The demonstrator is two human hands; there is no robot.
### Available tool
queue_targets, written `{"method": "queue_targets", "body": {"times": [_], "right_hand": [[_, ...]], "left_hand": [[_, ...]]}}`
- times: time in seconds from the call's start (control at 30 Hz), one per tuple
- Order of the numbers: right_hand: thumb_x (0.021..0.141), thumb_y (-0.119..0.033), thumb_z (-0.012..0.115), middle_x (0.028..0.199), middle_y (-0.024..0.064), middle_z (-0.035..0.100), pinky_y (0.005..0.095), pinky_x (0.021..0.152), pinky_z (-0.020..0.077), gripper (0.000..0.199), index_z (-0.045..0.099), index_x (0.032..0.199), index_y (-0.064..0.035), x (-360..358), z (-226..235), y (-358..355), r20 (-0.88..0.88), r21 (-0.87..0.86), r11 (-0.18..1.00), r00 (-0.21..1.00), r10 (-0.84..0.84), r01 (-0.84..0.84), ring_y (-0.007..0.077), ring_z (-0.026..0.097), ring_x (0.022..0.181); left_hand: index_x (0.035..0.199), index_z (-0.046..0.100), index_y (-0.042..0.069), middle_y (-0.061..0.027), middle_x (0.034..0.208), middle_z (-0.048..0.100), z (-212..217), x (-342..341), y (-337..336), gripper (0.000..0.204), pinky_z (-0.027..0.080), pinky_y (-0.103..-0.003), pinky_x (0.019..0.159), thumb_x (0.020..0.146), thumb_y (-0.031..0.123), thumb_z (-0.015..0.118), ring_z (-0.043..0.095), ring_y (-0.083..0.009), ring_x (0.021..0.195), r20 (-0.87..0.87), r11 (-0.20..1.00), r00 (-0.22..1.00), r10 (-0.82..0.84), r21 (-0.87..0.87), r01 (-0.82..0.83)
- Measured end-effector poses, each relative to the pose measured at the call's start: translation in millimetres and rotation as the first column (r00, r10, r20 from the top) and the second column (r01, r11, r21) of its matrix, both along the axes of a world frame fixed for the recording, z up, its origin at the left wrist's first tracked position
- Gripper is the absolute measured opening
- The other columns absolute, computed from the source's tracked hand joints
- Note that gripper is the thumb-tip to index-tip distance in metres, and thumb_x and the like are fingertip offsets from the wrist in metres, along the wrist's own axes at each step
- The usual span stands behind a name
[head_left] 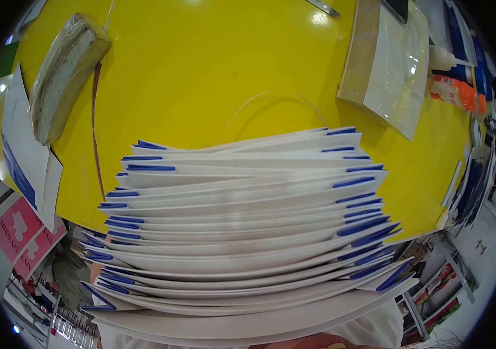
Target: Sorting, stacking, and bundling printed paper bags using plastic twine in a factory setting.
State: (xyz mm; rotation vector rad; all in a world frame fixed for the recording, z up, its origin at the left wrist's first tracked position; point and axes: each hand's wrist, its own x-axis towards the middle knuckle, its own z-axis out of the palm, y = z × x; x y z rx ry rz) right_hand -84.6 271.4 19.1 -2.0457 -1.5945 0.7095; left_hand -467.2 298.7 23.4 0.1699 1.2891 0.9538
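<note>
A thick stack of folded white paper or card pieces (242, 247) with blue end flaps fills the lower middle of the head view. Its layers fan unevenly, and the nearest ones bow down over the front of the yellow table (201, 70). At the stack's left side a small sliver of skin shows, probably my left hand (95, 271); its fingers are hidden behind the pieces. No part of my right hand can be made out. White cloth (376, 326) shows beneath the stack.
A long tape-wrapped block (64, 81) lies at the far left, beside white and blue sheets (27, 163). At the right stand a box-like block (358, 64) with a plastic-covered sheet, a nozzle bottle (443, 58) and an orange packet (457, 93). A metal tool (325, 8) lies at the far edge.
</note>
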Motion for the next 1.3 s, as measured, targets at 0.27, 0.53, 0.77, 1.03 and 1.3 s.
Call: {"method": "queue_targets", "body": {"times": [0.27,0.53,0.77,1.03,1.3], "right_hand": [[0.089,-0.011,0.049,0.088,0.006,0.063,0.0284,0.068,0.0482,0.02,0.058,0.104,-0.0027,27.1,-16.2,-57.1,-0.125,-0.533,0.845,0.984,-0.125,0.04,0.0166,0.061,0.08],[0.091,-0.016,0.047,0.093,0.01,0.063,0.0292,0.07,0.049,0.024,0.056,0.105,0.0025,39.1,56.5,-178.4,-0.277,-0.915,0.402,0.711,-0.646,0.009,0.019,0.061,0.085],[0.088,-0.035,0.055,0.108,0.0171,0.06,0.0306,0.087,0.0448,0.054,0.048,0.119,0.0078,29.7,87.5,-160.4,-0.465,-0.594,0.793,0.746,-0.476,0.136,0.0225,0.056,0.102],[0.082,-0.019,0.059,0.06,0.0082,0.057,0.0319,0.051,0.0454,0.024,0.062,0.1,-0.0043,-10.6,178.5,-63.0,-0.555,-0.118,0.8,0.706,0.439,-0.589,0.023,0.058,0.054],[0.086,-0.019,0.051,0.08,0.0102,0.061,0.037,0.057,0.047,0.014,0.057,0.096,-0.011,-153.2,91.6,-26.2,-0.348,0.107,0.699,0.632,0.692,-0.707,0.0269,0.059,0.065]], "left_hand": [[0.083,0.048,0.008,-0.005,0.083,0.058,3.6,-13.0,-14.6,0.015,0.045,-0.026,0.061,0.091,0.021,0.046,0.054,-0.0139,0.071,-0.159,0.999,0.987,0.023,-0.043,-0.03],[0.083,0.048,0.008,-0.0048,0.083,0.058,27.3,-44.7,-39.8,0.015,0.045,-0.026,0.06,0.091,0.021,0.047,0.054,-0.0137,0.07,-0.333,0.995,0.942,0.029,-0.082,-0.06],[0.081,0.049,0.006,-0.0058,0.073,0.06,65.6,-98.8,-64.1,0.021,0.044,-0.027,0.051,0.091,0.024,0.048,0.054,-0.014,0.057,-0.356,0.943,0.886,0.296,-0.035,-0.33],[0.084,0.061,-0.003,-0.0155,0.079,0.062,161.4,-9.7,-44.2,0.019,0.048,-0.032,0.06,0.074,0.013,0.058,0.062,-0.0283,0.071,-0.507,0.345,0.487,-0.71,0.353,0.87],[0.109,0.049,0.006,-0.0134,0.096,0.058,105.4,64.6,-71.4,0.043,0.047,-0.035,0.069,0.072,0.021,0.066,0.059,-0.0271,0.079,-0.868,0.445,0.013,-0.496,-0.242,0.862]]}}
